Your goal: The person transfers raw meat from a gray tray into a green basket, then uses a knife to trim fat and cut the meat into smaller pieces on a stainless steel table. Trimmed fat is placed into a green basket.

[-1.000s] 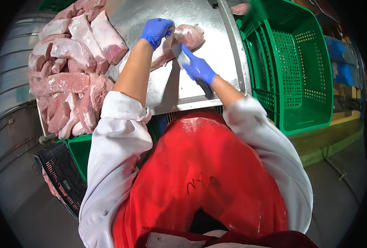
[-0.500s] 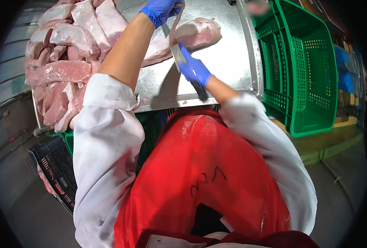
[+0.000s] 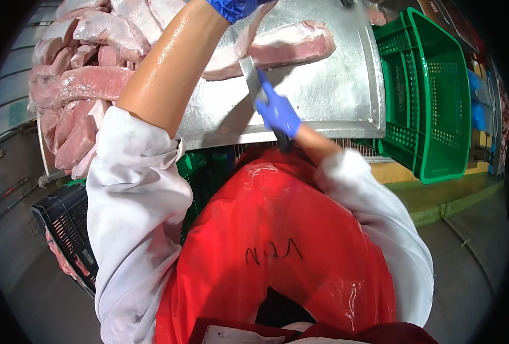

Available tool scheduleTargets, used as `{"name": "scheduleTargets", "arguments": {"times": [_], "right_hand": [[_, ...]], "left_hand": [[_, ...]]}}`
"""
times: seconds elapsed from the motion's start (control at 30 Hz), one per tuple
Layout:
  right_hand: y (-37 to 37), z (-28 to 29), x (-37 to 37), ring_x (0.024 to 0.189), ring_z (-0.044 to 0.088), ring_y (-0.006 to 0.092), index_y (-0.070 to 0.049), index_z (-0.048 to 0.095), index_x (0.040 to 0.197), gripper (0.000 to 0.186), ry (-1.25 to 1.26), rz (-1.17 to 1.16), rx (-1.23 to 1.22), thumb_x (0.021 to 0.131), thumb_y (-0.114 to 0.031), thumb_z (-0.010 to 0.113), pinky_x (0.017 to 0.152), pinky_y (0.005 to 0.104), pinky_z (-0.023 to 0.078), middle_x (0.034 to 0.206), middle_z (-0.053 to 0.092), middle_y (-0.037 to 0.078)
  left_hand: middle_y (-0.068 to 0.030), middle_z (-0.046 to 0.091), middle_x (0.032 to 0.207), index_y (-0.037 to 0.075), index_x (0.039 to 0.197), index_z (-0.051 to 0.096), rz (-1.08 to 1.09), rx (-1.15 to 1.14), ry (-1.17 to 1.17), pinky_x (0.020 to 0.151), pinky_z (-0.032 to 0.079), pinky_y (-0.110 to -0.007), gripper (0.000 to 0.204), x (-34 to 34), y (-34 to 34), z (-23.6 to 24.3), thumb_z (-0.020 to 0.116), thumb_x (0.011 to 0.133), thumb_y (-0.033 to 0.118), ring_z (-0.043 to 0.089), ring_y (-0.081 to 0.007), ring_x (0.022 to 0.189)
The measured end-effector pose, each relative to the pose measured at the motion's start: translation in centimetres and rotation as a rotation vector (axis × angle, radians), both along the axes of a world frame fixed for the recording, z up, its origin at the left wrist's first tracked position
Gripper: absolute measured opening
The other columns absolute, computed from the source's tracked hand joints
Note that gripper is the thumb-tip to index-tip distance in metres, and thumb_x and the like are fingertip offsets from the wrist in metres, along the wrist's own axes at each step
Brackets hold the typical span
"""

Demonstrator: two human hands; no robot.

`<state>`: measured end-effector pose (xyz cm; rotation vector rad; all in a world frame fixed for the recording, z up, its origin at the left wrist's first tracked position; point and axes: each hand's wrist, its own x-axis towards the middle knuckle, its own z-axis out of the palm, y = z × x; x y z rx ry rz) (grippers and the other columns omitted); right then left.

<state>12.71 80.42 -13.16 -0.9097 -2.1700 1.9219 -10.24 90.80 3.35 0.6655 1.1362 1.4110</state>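
Note:
A long slab of pale pink meat [image 3: 297,49] lies on the metal table [image 3: 323,86], its upper side covered in whitish fat. From it a thin strip of fat [image 3: 253,28] rises, pulled up by my left hand [image 3: 233,8] in a blue glove. That hand is closed at the strip's upper end and partly cut off by the top edge. My right hand [image 3: 278,114], also gloved in blue, grips a knife [image 3: 250,75] by its dark handle. The blade's tip end is at the slab's near side, close to the base of the strip.
Many meat pieces [image 3: 97,83] are piled on the left. A green perforated crate [image 3: 432,166] stands right of the table's raised rim [image 3: 375,86]. At lower left is a black crate [image 3: 65,223] with meat in it. My red apron [image 3: 277,229] is close to the table's front edge.
My left hand has moved up toward the top edge, drawing the strip with it. The knife stays close to the strip's base. The whole view has shifted, with table and green crate farther right.

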Motion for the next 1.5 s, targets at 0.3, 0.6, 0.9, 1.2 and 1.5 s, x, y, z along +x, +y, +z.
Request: {"name": "scheduleTargets", "arguments": {"times": [0.3, 0.6, 0.9, 1.2, 1.5], "right_hand": [[-5.3, -2.1, -1.6, 0.086, 0.068, 0.0474, -0.014, 0.001, 0.160, 0.082, -0.018, 0.118, 0.174, 0.092, -0.015, 0.047, 0.079, 0.0510, 0.055, 0.097, 0.068, 0.032], [-5.4, 1.2, -3.8, 0.077, 0.068, 0.0356, -0.017, 0.009, 0.161, 0.084, 0.078, 0.077, 0.063, 0.091, -0.016, 0.056, 0.072, 0.0446, 0.055, 0.113, 0.059, 0.029], [3.4, 3.1, -4.9, 0.050, 0.056, 0.0143, -0.017, 0.010, 0.160, 0.082, 0.394, -0.033, -0.372, 0.093, -0.005, 0.055, 0.045, 0.0324, 0.050, 0.072, 0.059, 0.008], [3.9, 4.0, -3.1, 0.074, 0.062, 0.0168, -0.015, 0.035, 0.152, 0.069, 0.414, 0.064, 0.015, 0.087, -0.011, 0.059, 0.065, 0.0321, 0.053, 0.101, 0.067, 0.011], [21.7, 0.5, 4.7, 0.066, 0.070, 0.0310, -0.031, 0.014, 0.159, 0.079, -0.145, -0.269, 0.328, 0.092, -0.018, 0.053, 0.063, 0.0417, 0.056, 0.083, 0.069, 0.024]], "left_hand": [[-0.0002, 0.053, 0.067, 0.005, 0.085, 0.058, 0.073, 0.104, -0.175, 0.049, 0.040, -0.022, 0.010, -0.2, -4.9, 6.2, 0.054, 0.094, 0.005, 0.049, -0.0095, 0.055], [-0.0036, 0.056, 0.070, -0.005, 0.095, 0.053, 0.184, 0.336, -0.006, 0.048, 0.045, -0.017, 0.008, 1.6, -8.1, 16.3, 0.052, 0.096, 0.004, 0.052, -0.0078, 0.055], [-0.0044, 0.055, 0.074, 0.001, 0.094, 0.051, -0.249, 0.421, -0.017, 0.054, 0.046, -0.023, 0.010, 15.8, 3.1, 18.0, 0.056, 0.094, 0.008, 0.053, -0.0122, 0.060], [-0.0135, 0.064, 0.091, 0.000, 0.109, 0.058, -0.554, 0.642, 1.059, 0.073, 0.051, -0.034, 0.030, 24.7, 9.2, 21.2, 0.056, 0.096, 0.027, 0.063, -0.0241, 0.080], [-0.0262, 0.067, 0.101, 0.001, 0.108, 0.060, -0.112, -0.229, 1.567, 0.083, 0.051, -0.047, 0.040, -4.9, -4.8, -10.1, 0.056, 0.098, 0.040, 0.065, -0.0407, 0.095]]}}
